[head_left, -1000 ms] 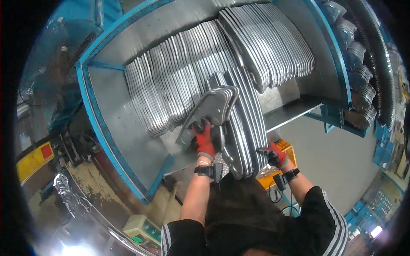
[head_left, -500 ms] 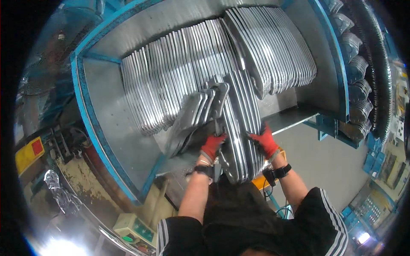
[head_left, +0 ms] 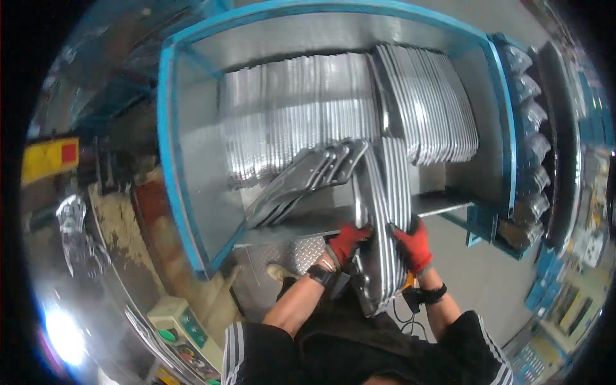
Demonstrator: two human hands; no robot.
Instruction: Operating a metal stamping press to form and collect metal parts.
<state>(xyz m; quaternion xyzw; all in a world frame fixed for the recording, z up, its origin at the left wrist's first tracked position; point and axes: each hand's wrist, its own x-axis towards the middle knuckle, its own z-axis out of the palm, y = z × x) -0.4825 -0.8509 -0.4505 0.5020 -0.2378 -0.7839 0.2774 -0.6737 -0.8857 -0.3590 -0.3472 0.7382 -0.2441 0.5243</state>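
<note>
A stack of several shiny pressed metal plates [head_left: 387,212] is held on edge between my two gloved hands, over the front edge of the bin and close to my body. My left hand [head_left: 348,242], in a red glove, grips the stack's left side. The right hand [head_left: 414,246], also red-gloved, is closed against its right side; its fingertips are dark. Left of the stack, a few overlapping loose metal plates [head_left: 298,179] lean at a slant near the bin's front edge. Their far ends come close to the held stack; whether they touch, I cannot tell.
A blue-framed metal bin [head_left: 197,122] holds a long row of upright plates [head_left: 298,119] and a second row [head_left: 433,106] at right. More metal parts [head_left: 531,119] line a rack on the right. A control box [head_left: 174,327] with a green button stands at lower left.
My view has turned, so the bin looks straighter. The held stack has come nearer to my body, and the loose plates on its left now lie flatter and more fanned out.
</note>
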